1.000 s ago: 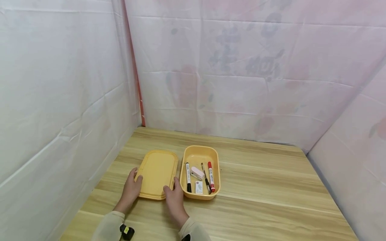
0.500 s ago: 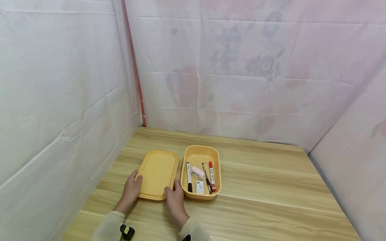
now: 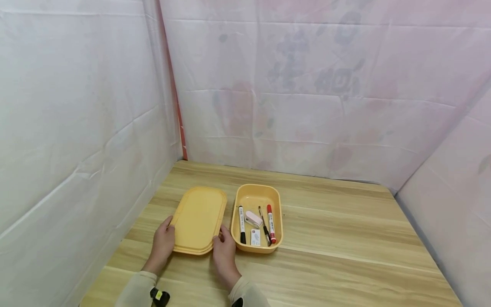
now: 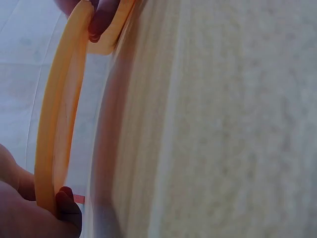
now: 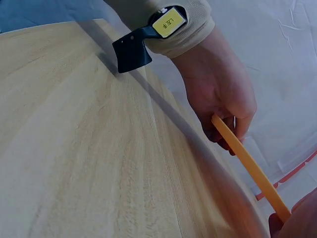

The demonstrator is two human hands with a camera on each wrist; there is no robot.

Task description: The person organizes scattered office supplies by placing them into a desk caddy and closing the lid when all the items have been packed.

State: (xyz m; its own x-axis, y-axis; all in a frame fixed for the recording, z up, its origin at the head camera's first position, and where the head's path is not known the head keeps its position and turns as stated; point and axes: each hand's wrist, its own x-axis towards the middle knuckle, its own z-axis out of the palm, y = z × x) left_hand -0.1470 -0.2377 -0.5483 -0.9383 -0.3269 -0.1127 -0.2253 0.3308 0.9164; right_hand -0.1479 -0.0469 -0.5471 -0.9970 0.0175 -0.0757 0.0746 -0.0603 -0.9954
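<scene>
Both hands hold a flat yellow lid [image 3: 201, 217] by its two sides, left of a yellow box. My left hand [image 3: 163, 243] grips the lid's left edge, thumb above and fingers beneath. My right hand [image 3: 224, 252] pinches the right edge near the front corner. In the left wrist view the lid [image 4: 47, 144] is off the table, with fingertips curled under it. The right wrist view shows the left hand [image 5: 223, 94] on the lid's far end. The open box [image 3: 279, 213] holds a black-capped marker [image 3: 242, 224], a red marker [image 3: 271, 224], a pen [image 3: 264, 226], a pale pink stapler-like item [image 3: 253, 218] and a small white box [image 3: 255, 237].
The wooden table [image 3: 345, 238] stretches out to the right of the box. White sheeting [image 3: 76, 140] hangs along the left side, and more covers the back and right. A black wrist camera [image 3: 160, 296] sits on the left sleeve.
The lid has risen slightly off the table, its far edge shifting away from me in the head view. Both hands keep their grip. The box and its contents stay as they were.
</scene>
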